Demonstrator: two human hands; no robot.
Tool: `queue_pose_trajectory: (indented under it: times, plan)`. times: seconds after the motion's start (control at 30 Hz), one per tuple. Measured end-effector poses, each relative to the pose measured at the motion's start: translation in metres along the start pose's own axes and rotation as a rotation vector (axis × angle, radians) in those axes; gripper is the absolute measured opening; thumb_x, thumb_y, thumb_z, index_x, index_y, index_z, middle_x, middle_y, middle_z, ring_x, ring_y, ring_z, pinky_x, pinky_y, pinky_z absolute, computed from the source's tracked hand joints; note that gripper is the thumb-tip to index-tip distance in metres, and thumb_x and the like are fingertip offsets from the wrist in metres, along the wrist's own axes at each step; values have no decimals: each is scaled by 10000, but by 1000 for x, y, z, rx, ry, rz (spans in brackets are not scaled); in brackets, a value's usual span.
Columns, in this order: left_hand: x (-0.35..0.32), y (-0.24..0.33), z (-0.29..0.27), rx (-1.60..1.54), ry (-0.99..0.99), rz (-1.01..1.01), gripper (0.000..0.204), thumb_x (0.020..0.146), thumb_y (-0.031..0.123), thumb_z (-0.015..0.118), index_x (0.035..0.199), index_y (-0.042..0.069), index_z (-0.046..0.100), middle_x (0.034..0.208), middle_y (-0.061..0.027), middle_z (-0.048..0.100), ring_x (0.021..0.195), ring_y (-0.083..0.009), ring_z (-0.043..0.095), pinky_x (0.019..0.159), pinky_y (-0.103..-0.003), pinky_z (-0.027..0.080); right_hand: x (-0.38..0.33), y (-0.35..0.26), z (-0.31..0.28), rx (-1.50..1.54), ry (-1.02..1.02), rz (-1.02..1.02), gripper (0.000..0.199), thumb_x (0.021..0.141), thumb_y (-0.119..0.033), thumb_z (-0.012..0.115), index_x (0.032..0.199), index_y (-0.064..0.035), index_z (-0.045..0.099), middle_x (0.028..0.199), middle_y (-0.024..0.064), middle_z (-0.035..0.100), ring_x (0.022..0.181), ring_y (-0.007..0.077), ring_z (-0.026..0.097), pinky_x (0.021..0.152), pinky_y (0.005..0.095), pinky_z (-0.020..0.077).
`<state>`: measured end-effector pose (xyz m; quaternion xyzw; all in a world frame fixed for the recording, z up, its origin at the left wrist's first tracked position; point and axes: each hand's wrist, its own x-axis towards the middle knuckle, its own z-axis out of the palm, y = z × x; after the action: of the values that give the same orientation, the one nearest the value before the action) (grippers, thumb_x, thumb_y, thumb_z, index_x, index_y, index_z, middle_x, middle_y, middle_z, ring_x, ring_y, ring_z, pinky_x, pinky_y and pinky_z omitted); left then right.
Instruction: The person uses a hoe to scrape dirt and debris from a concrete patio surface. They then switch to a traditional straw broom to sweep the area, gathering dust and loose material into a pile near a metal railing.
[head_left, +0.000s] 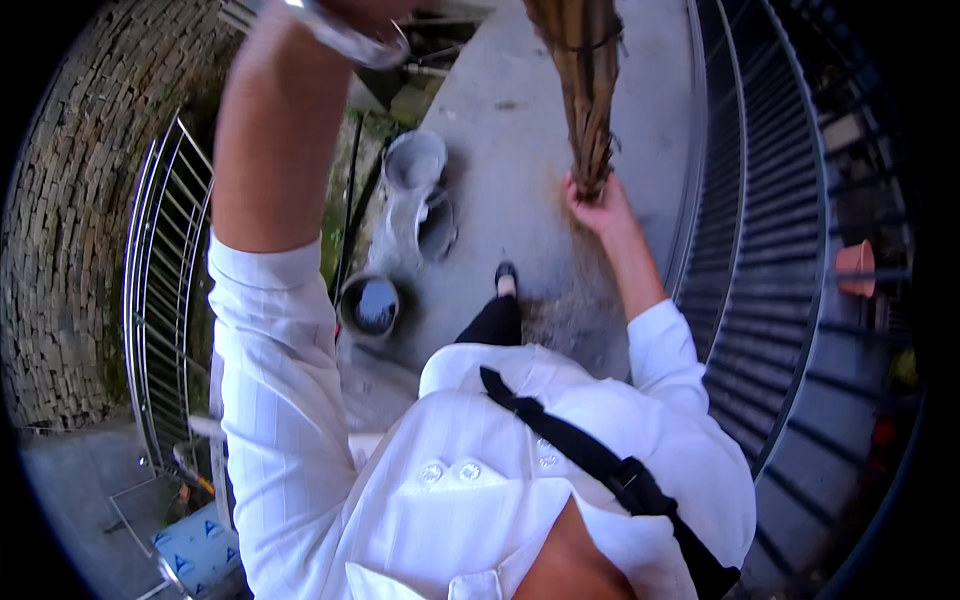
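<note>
On the far concrete walkway (520, 150) | right hand (598, 208) clenched round broom bundle (588, 90), long axis running far | left hand (372, 10) raised at top edge, grip undeterminable.

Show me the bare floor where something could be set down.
Bare concrete floor lies between the grey pots on the left and the dark railing on the right, ahead of the black shoe. The right hand grips a broom above it. The pots crowd the left edge.
</note>
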<state>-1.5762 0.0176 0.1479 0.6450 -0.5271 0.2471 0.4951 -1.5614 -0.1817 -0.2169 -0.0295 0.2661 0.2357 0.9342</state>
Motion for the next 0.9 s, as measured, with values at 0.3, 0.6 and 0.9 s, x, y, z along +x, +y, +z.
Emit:
queue_pose_trajectory:
  times: [0.3, 0.6, 0.9]
  plan:
    - [-52, -208, -60, -89, 479, -191, 470, 876, 216, 465, 1269, 19, 298, 1133, -37, 419, 1028, -92, 411, 880, -206, 319, 93, -99, 77, 344, 241, 71, 542, 744, -443, 528, 971, 45, 465, 883, 158, 512, 766, 248, 518, 592, 325, 476]
    - [-184, -261, -139, 337, 580, -805, 386, 852, 155, 496, 1195, 11, 392, 1126, -106, 456, 1035, -182, 483, 861, -300, 416, 144, -173, 153, 430, 373, 264, 449, 608, -137, 672, 947, 32, 432, 954, 136, 398, 787, 230, 547, 618, 315, 491]
    - [-249, -274, -128, 515, 905, -1164, 366, 833, 83, 511, 1174, 11, 400, 1093, -96, 452, 895, -166, 552, 730, -260, 464, 183, -247, 174, 374, 410, 268, 532, 719, -92, 592, 1092, 22, 231, 955, 136, 399, 784, 221, 581, 545, 295, 432]
